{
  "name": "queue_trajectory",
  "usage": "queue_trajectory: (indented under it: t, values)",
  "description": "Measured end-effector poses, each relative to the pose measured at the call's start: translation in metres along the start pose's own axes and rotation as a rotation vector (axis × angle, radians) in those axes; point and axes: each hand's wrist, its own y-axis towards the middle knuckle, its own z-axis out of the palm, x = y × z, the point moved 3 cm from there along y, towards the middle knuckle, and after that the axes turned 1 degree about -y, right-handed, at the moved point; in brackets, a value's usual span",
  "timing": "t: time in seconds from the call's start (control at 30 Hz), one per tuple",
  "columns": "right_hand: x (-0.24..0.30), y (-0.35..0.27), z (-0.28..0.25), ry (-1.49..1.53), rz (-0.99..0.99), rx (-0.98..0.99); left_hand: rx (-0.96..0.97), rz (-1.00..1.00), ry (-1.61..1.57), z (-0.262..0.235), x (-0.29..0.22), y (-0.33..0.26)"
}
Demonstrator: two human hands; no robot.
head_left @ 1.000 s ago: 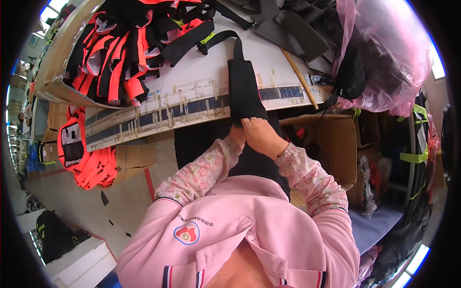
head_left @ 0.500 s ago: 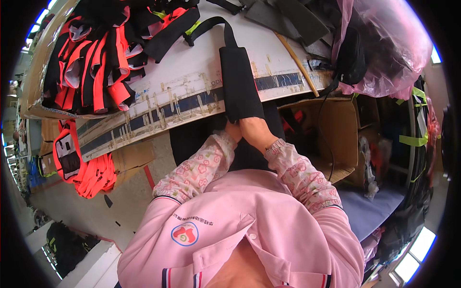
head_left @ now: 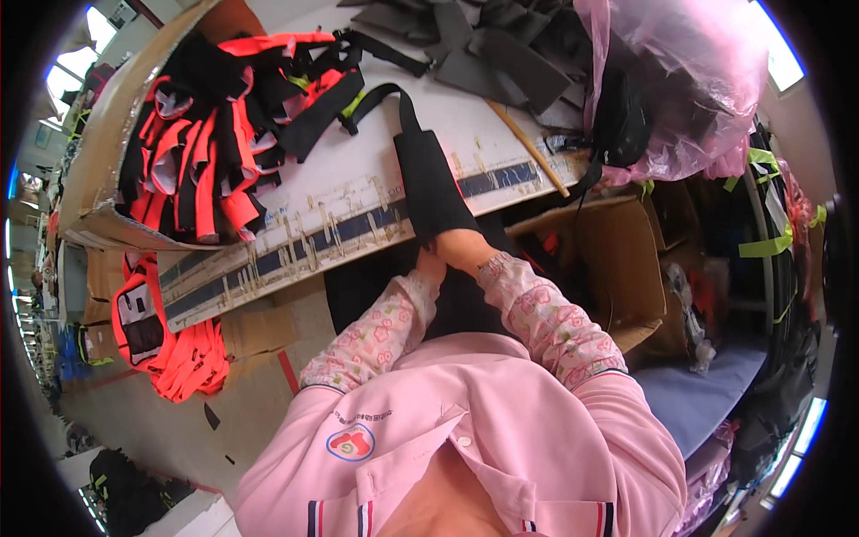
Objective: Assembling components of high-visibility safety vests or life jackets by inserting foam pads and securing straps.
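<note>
— What's in hand there?

— A black padded strip (head_left: 432, 183), long and flat, lying across the front edge of the white worktable (head_left: 358, 192) and hanging down off it toward the person's lap. A black webbing strap (head_left: 380, 94) loops off its far end.

— Both hands on it?

— The right hand (head_left: 463, 247) is curled over its lower end, just below the table edge, fingers closed on the fabric. The left hand (head_left: 429, 265) is tucked in right beside it, touching the same end, but it's mostly hidden behind the right, so I cannot tell whether it grips or just rests.

— Any boxes around?

— An open brown carton (head_left: 617, 259) stands under the table to the person's right, with dark pieces inside that are too shadowed to name. A pink plastic bag (head_left: 684, 85) slumps on the table's right corner with black goods showing through it.

— And the tabletop?

— A heap of orange and black vests (head_left: 210, 148) on the left, grey foam cut-outs (head_left: 497, 49) at the back, a wooden stick (head_left: 528, 148) lying slantwise near the bag. More orange vests (head_left: 165, 345) lie on the floor at left.

— The arms?

— Both forearms in floral sleeves come up from the pink shirt, bent, meeting at the table's edge.
</note>
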Motion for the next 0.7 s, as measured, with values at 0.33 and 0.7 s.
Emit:
queue_trajectory:
  t: [0.33,0.7]
  values:
    - [0.049,-0.026,-0.054,-0.151,-0.100,0.181,-0.022,0.032,-0.079,0.016,-0.057,-0.003]
    - [0.039,-0.016,-0.067,-0.393,-0.293,-0.112,-0.164,-0.216,-0.383,0.023,-0.074,0.006]
